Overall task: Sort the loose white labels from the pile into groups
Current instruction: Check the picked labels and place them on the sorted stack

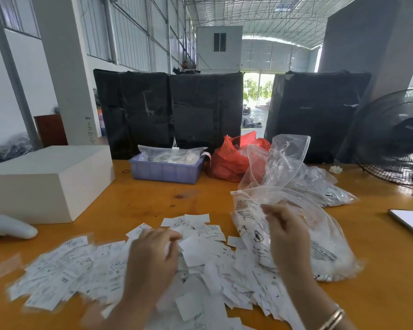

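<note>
Two bare hands work over one wide pile of loose white paper labels (119, 270), too many and too blurred to count, spread across the orange wooden tabletop (141, 201). The left hand (153, 256) rests in the pile, its grip pinching one blank white label (194, 250). The right hand (287, 236) hovers beside the pile with fingers curled; whether its grip holds anything, I cannot tell. Behind it lies a clear printed plastic bag (324, 239). Farther back sit one lilac plastic tray (165, 171) and one red plastic bag (229, 160).
</note>
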Available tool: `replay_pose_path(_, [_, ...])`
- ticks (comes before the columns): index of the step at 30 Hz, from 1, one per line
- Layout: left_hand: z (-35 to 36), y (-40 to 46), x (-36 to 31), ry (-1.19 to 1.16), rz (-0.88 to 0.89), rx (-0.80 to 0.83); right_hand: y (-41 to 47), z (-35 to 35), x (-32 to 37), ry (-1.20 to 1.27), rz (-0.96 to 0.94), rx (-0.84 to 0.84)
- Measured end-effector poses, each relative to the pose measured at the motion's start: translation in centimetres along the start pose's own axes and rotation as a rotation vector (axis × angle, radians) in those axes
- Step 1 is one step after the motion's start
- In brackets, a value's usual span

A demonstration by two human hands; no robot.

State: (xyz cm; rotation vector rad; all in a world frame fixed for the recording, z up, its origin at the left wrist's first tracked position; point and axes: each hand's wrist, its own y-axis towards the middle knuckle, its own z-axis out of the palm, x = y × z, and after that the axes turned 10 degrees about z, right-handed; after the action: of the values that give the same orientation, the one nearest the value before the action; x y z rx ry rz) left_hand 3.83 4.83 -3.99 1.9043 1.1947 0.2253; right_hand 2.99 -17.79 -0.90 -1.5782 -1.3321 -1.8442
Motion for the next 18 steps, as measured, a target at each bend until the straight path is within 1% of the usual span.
replay_pose_path(3, [1.1,-0.4,-1.7,-0.063,0.148,0.143,3.7,-1.9,-0.9,-0.152,-0.002,-0.108])
replay_pose_path(5, [1.7,-0.7,-1.8,-0.103,0.183,0.212,6.0,-2.9,-2.3,-0.367,0.053,-0.117])
replay_pose_path(7, [2.0,-0.8,-1.6,-0.134,0.191,0.227,7.7,-3.7,-3.6,-0.663,0.132,-0.016])
replay_pose_path(9, [1.9,-0.8,-1.6,-0.141,0.195,0.229,8.6,-3.9,-4.5,-0.959,0.206,0.156])
replay_pose_path(11, [1.9,-0.8,-1.6,-0.141,0.2,0.223,8.8,-3.6,-5.3,-1.148,0.221,0.276])
replay_pose_path(13, [2.0,-0.8,-1.5,-0.151,0.197,0.229,8.4,-3.3,-5.7,-1.221,0.193,0.289])
replay_pose_path(15, [2.1,-0.9,-1.4,-0.159,0.199,0.244,8.1,-3.2,-6.1,-1.238,0.147,0.232])
replay_pose_path(16, [2.1,-0.9,-1.4,-0.159,0.202,0.248,7.8,-3.1,-6.2,-1.223,0.122,0.196])
replay_pose_path(18, [2.0,-0.8,-1.5,-0.159,0.208,0.247,7.4,-3.1,-6.0,-1.109,0.105,0.117])
